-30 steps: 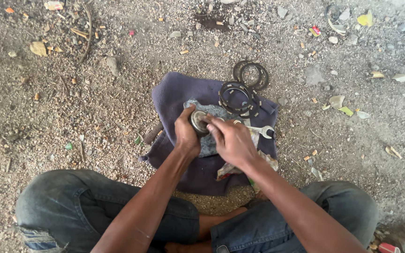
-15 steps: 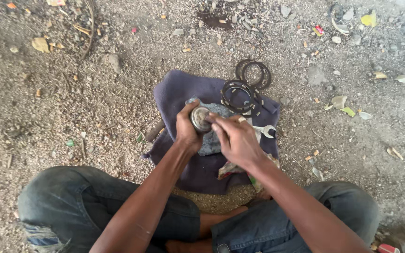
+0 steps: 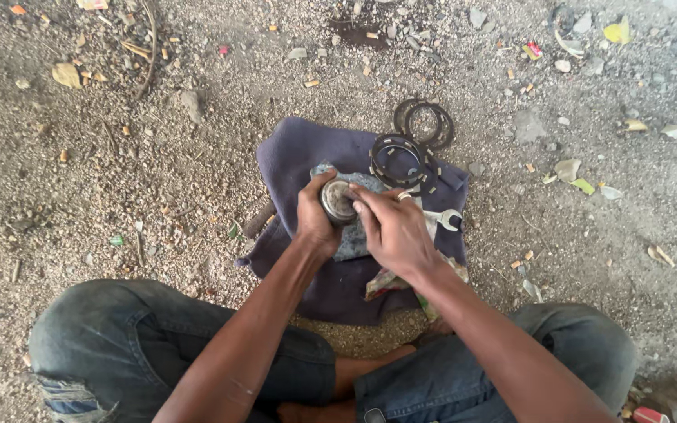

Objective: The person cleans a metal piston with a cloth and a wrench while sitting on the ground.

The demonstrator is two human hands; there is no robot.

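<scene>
While left hand [image 3: 313,222] grips bearing [image 3: 338,201] (round, metal), right hand [image 3: 392,232] touching

Open-air roadside repair spot, work done on bare ground.

No bench or floor: just packed dirt and gravel [image 3: 119,180], strewn with small stones, dry leaves and bits of litter [image 3: 617,31]. Person sits cross-legged in worn jeans [image 3: 119,345] right on the ground. A dark purple cloth [image 3: 307,157] spread on the dirt serves as the work surface. On and beside it lie mechanic's bits: dark metal rings [image 3: 423,124] at the cloth's far edge, an open-ended spanner [image 3: 444,219], a grey rag [image 3: 354,235] under a round metal part [image 3: 337,202]. Dark stain [image 3: 358,31] on the ground beyond the cloth. Daylight, no walls in view.
</scene>
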